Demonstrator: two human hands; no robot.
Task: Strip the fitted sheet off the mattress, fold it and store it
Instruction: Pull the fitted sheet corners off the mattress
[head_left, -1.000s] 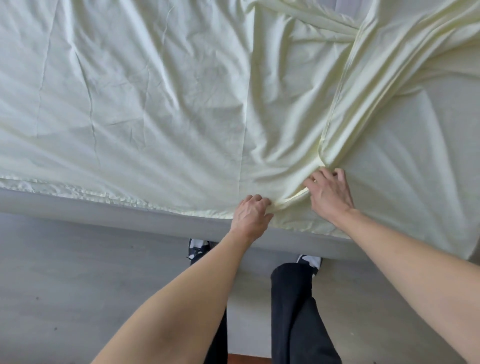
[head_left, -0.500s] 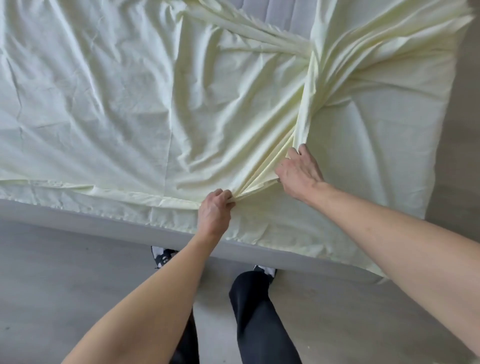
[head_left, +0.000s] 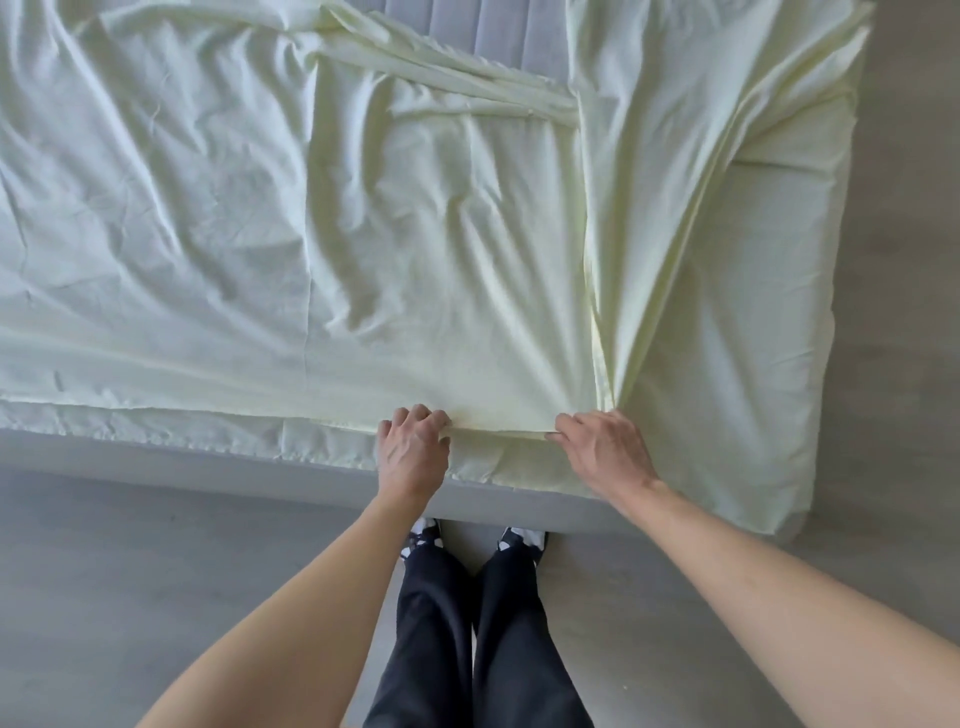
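A pale yellow fitted sheet (head_left: 218, 218) lies loose and creased over the grey mattress (head_left: 467, 26), which shows bare at the top centre. A doubled-over layer of sheet ends in a folded edge along the near side of the bed. My left hand (head_left: 413, 449) grips that folded edge with curled fingers. My right hand (head_left: 605, 449) pinches the same edge about a hand's width to the right, where a bundle of pleats runs up towards the far right corner. The edge is stretched flat between both hands.
The mattress's grey side (head_left: 156, 457) runs along its near edge. Grey floor (head_left: 130, 597) lies in front of the bed and to its right (head_left: 909, 260). My legs in dark trousers (head_left: 467, 623) stand against the bed.
Both hands have drawn the gathered fold towards the near edge and moved apart, stretching it straight. The view has shifted right, bringing bare mattress and the bed's right end into sight.
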